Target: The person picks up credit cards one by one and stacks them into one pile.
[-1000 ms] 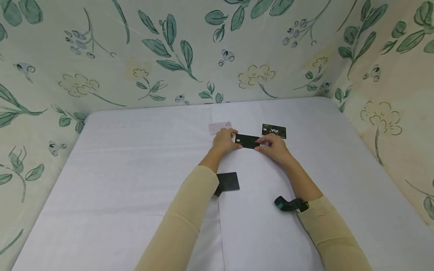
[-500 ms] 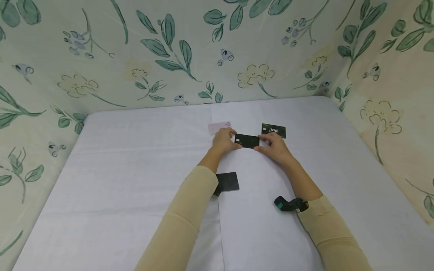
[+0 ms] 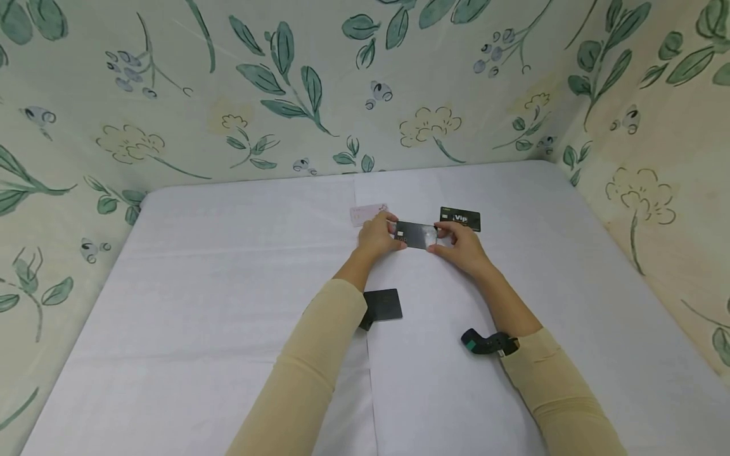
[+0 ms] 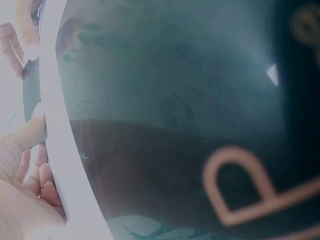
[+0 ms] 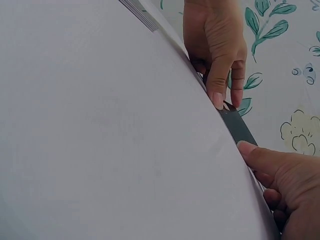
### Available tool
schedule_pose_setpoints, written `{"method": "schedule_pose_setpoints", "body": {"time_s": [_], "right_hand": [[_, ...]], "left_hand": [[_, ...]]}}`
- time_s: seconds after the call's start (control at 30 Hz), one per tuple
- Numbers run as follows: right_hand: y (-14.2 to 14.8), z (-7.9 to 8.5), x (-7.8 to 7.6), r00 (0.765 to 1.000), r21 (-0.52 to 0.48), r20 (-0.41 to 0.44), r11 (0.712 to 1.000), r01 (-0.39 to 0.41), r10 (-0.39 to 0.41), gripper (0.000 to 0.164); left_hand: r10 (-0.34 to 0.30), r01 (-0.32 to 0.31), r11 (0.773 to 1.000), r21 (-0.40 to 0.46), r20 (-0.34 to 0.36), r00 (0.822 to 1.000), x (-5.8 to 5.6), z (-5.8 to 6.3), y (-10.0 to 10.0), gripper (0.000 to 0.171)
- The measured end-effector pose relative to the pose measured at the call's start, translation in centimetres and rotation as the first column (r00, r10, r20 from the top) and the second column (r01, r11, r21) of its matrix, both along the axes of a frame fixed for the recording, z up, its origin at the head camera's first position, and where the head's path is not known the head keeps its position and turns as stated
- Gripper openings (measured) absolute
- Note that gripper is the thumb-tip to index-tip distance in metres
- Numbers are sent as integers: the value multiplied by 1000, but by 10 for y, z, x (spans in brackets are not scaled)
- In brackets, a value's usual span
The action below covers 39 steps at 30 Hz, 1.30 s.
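Note:
A black bank card (image 3: 412, 235) with a chip is held between both hands over the far half of the table. My left hand (image 3: 375, 235) pinches its left end between thumb and fingers. At the right end, my right hand (image 3: 461, 247) pinches it the same way. A pale glare covers part of the card's face. In the right wrist view the card (image 5: 239, 127) appears as a thin dark strip between the two hands. A dark card with "Vip" lettering (image 3: 460, 218) lies just behind my right hand. Behind my left hand lies a pale pink card (image 3: 365, 214).
A flat dark rectangular item (image 3: 384, 304) lies by the left sleeve, partly hidden. A glossy dark surface (image 4: 165, 95) with a copper letter fills most of the left wrist view. A black wrist camera (image 3: 487, 343) sits at the right cuff. The white tabletop (image 3: 199, 285) meets patterned fabric behind.
The black card has tilted, and its face has gone from plain dark to glaring. My right fingers have slid outward from its face to its right edge. The other cards stay put.

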State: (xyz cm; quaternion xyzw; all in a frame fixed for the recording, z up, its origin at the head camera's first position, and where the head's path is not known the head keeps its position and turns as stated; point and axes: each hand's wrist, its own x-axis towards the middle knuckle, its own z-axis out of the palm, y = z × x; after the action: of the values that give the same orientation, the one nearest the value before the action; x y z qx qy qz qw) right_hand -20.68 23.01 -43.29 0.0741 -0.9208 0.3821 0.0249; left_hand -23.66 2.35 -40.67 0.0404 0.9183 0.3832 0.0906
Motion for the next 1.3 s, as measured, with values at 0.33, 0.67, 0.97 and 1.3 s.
{"method": "schedule_pose_setpoints", "body": {"time_s": [0.33, 0.67, 0.97, 1.3], "right_hand": [[-5, 0, 2, 996, -57, 77, 997, 49, -44, 71], [0, 6, 3, 993, -28, 110, 999, 42, -38, 71], [0, 15, 4, 996, -20, 89, 999, -29, 31, 72], [-4, 27, 4, 994, 4, 60, 996, -88, 88, 69]], "left_hand": [[-102, 102, 995, -19, 21, 995, -3, -2, -7, 69], [-274, 273, 962, 27, 24, 962, -4, 2, -19, 68], [-358, 359, 933, 15, -38, 933, -7, 4, -33, 67], [-383, 385, 923, 6, -90, 919, -4, 14, -46, 67]]}}
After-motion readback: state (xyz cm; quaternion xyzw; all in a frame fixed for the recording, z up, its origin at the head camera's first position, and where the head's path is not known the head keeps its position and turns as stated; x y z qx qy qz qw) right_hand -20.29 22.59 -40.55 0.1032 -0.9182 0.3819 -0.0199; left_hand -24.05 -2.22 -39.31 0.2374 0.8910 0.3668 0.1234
